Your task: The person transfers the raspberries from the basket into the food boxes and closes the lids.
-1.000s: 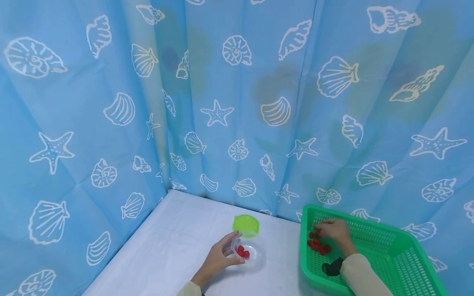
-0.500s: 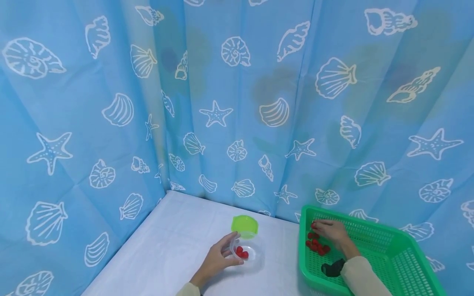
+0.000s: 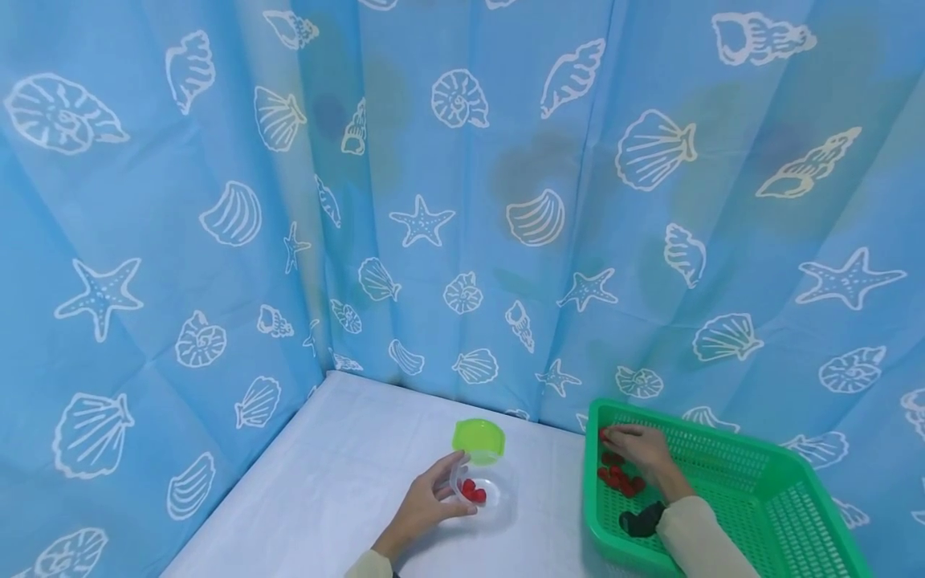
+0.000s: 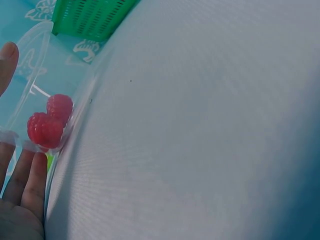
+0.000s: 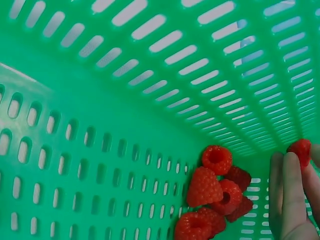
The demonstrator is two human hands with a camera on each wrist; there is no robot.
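In the head view my left hand (image 3: 426, 506) grips the side of a clear plastic tub (image 3: 502, 502), thumb on the near side and fingers on the far side. Several red raspberries (image 3: 473, 491) lie in it; the left wrist view shows two plainly (image 4: 46, 129). My right hand (image 3: 646, 453) is inside the green basket (image 3: 766, 502), near its left wall. Between its thumb and fingers it pinches one raspberry (image 5: 301, 151). Close by, several more raspberries (image 5: 205, 191) lie grouped in the basket's corner.
A lime-green lid (image 3: 478, 437) lies on the white tabletop (image 3: 311, 482) just behind the tub. Beside my right wrist is a dark object (image 3: 641, 520) of unclear kind. A blue shell-patterned curtain (image 3: 462, 241) stands behind the table and along its left side.
My right hand has shifted left, closer to the basket's left wall, with a raspberry at its fingertips. The left hand and the tub stay in place.
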